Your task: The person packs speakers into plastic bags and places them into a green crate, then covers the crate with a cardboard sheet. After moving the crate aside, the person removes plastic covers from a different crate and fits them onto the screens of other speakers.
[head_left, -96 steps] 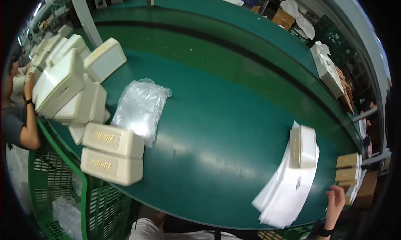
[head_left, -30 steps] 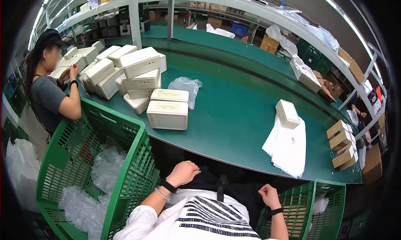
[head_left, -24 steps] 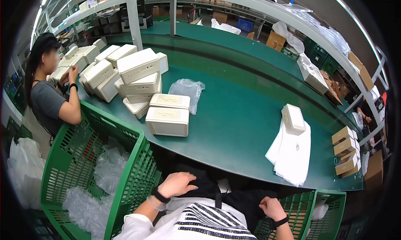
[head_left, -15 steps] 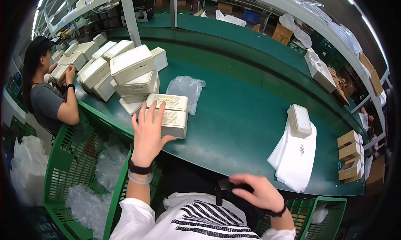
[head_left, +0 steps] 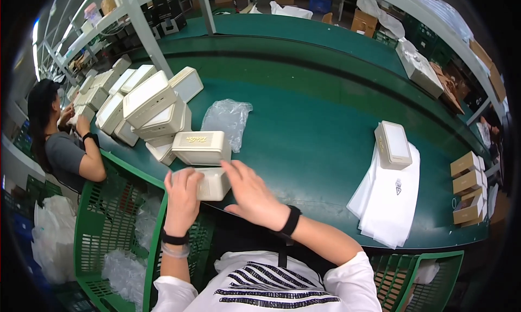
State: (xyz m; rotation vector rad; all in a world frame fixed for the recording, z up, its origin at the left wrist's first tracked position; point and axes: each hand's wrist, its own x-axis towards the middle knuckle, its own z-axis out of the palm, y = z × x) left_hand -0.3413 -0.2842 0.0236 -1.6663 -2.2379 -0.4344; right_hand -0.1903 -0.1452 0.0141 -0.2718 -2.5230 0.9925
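A cream box-shaped speaker (head_left: 215, 185) with rounded corners is at the table's front edge, between my hands. My left hand (head_left: 182, 198) has its fingers curled over the speaker's left end. From the other side my right hand (head_left: 254, 197) reaches across, its fingers against the right end and its thumb apart below. Just behind stands a second cream speaker (head_left: 202, 148), with raised gold lettering on its grille. A crumpled clear plastic bag (head_left: 228, 122) lies behind that one. To the left, more cream speakers (head_left: 154, 103) are heaped at angles.
On the right, another speaker (head_left: 393, 145) rests on white printed sleeves (head_left: 388, 203). Small brown boxes (head_left: 467, 190) are stacked beyond. Green crates (head_left: 111, 225) holding clear bags stand at lower left, and another crate (head_left: 434, 274) at lower right. A co-worker (head_left: 68, 144) handles units at far left.
My right hand has come up from my lap to the near speaker. That speaker has been drawn toward me, apart from the one behind. The view has shifted slightly.
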